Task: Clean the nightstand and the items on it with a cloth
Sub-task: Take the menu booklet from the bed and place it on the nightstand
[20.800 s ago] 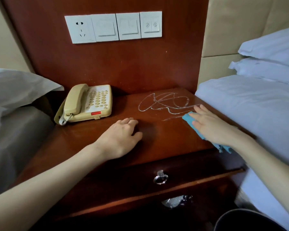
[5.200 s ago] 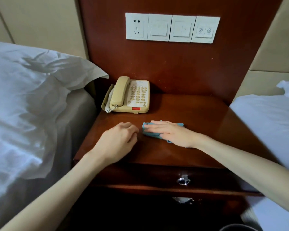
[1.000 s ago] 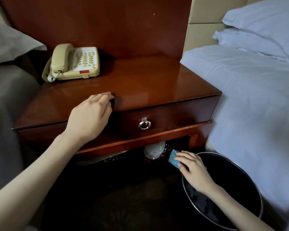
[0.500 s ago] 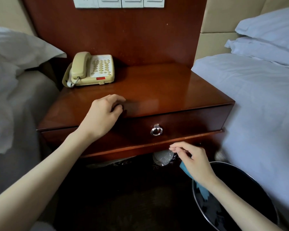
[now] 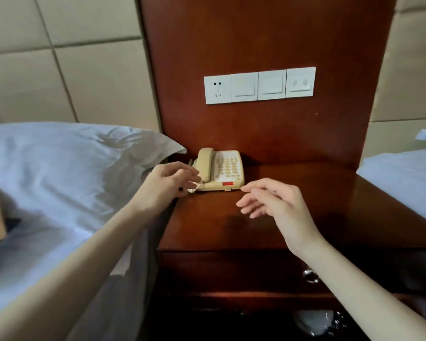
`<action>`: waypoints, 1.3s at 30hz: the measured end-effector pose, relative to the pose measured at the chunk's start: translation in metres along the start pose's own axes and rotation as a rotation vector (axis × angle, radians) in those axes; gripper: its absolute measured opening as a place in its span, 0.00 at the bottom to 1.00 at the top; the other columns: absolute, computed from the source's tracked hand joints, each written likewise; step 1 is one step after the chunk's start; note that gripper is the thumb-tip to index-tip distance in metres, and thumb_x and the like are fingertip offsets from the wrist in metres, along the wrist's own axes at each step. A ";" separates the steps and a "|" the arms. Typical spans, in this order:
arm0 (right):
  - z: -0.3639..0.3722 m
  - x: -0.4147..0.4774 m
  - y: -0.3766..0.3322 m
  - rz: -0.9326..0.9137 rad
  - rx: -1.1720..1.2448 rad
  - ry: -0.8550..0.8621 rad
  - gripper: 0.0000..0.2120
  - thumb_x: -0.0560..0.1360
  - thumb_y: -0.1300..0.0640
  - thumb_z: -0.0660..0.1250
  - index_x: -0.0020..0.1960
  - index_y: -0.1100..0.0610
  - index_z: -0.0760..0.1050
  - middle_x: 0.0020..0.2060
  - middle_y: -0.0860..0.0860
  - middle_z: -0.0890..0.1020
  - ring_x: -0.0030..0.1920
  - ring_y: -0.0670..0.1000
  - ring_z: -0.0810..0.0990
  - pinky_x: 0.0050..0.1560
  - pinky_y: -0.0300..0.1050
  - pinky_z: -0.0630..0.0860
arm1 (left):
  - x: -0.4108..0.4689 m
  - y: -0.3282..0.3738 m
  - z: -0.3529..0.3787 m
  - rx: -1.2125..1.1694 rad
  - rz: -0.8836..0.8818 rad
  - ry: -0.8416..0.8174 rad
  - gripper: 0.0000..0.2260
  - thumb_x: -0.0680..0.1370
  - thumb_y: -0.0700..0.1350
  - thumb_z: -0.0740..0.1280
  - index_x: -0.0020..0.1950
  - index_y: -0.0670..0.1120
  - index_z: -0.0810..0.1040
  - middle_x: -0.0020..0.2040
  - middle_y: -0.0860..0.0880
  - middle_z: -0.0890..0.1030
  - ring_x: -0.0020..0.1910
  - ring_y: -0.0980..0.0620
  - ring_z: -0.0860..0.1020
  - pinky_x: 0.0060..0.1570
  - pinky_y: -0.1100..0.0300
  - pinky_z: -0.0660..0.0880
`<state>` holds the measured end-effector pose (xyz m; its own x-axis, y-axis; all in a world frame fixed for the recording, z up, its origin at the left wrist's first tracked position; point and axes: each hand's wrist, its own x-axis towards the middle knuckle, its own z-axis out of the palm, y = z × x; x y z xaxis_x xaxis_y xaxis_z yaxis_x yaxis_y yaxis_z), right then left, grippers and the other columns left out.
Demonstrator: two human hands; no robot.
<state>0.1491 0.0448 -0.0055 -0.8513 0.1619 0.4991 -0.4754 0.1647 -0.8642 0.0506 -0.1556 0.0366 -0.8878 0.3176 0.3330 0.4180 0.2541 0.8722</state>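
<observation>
Presently I am finding no cloth in view. My left hand (image 5: 167, 185), fingers loosely apart and empty, is hovering just beside the telephone (image 5: 220, 169); my right hand (image 5: 273, 201), likewise spread and empty, is hanging over the nightstand (image 5: 317, 212). Its top is looking clean; I judge the telephone still unwiped.

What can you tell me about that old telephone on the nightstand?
The telephone is a beige corded desk set that looks like plastic. Its handset lies in the cradle on the left, beside a pale keypad of round buttons, with a small red label near the front edge. It sits flat at the nightstand's back left corner, close to the wooden wall panel. The left hand reaches its cord end; contact is unclear.
</observation>
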 end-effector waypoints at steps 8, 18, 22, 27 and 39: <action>0.081 0.066 -0.016 0.087 0.108 -0.069 0.09 0.77 0.63 0.62 0.44 0.60 0.80 0.35 0.56 0.85 0.36 0.52 0.83 0.34 0.39 0.78 | -0.015 0.003 -0.093 0.095 -0.046 0.107 0.13 0.79 0.39 0.57 0.46 0.45 0.81 0.46 0.47 0.85 0.45 0.50 0.82 0.46 0.57 0.76; 0.240 0.097 -0.048 0.042 0.200 -0.301 0.07 0.74 0.63 0.62 0.43 0.57 0.79 0.35 0.55 0.85 0.34 0.50 0.82 0.31 0.39 0.75 | -0.073 -0.010 -0.244 0.420 -0.082 0.381 0.14 0.78 0.41 0.61 0.39 0.55 0.81 0.42 0.54 0.83 0.45 0.54 0.81 0.45 0.55 0.76; 0.302 0.091 -0.062 0.038 0.188 -0.458 0.06 0.72 0.63 0.63 0.46 0.59 0.78 0.37 0.56 0.85 0.34 0.50 0.81 0.33 0.41 0.77 | -0.108 -0.017 -0.294 0.598 -0.187 0.526 0.14 0.76 0.40 0.63 0.38 0.57 0.81 0.44 0.51 0.83 0.45 0.51 0.80 0.46 0.56 0.77; 0.366 0.080 -0.066 0.061 -0.096 -0.585 0.08 0.73 0.58 0.65 0.51 0.59 0.74 0.46 0.55 0.79 0.42 0.54 0.79 0.39 0.47 0.78 | -0.138 -0.036 -0.338 0.856 -0.490 0.626 0.08 0.76 0.42 0.65 0.54 0.49 0.78 0.54 0.42 0.79 0.44 0.45 0.78 0.43 0.56 0.75; 0.402 0.078 -0.045 0.131 -0.227 -0.580 0.17 0.72 0.56 0.67 0.59 0.58 0.68 0.58 0.55 0.73 0.56 0.53 0.72 0.49 0.44 0.70 | -0.156 -0.066 -0.356 0.379 -0.594 0.730 0.03 0.73 0.41 0.66 0.40 0.44 0.78 0.28 0.49 0.78 0.26 0.55 0.75 0.25 0.65 0.68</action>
<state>0.0145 -0.3414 0.0465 -0.9112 -0.3484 0.2196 -0.3544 0.3914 -0.8492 0.0931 -0.5474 0.0544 -0.8194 -0.5581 0.1307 -0.2084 0.5025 0.8391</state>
